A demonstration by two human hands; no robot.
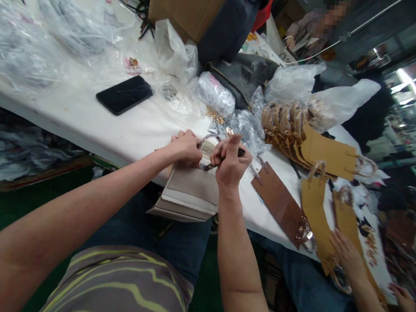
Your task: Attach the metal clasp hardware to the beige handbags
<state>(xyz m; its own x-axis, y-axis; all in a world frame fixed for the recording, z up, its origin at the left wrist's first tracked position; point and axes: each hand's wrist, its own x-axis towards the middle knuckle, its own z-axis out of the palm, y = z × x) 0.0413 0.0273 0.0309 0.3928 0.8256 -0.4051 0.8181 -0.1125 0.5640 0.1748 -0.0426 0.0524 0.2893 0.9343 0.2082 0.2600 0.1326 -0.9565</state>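
Note:
A pale beige bag piece lies at the table's front edge, its lower end hanging over my lap. At its top edge my left hand is closed on the wrapped handle. Beside it my right hand is wrapped round a dark tool, thumb raised; the tool's thin metal end reaches the handle's base. Small gold metal pieces and a plastic-wrapped bundle lie just behind my hands.
A black phone and clear plastic bags lie at the left. A cardboard box stands behind. Brown and tan bag pieces lie right, near a co-worker's hand.

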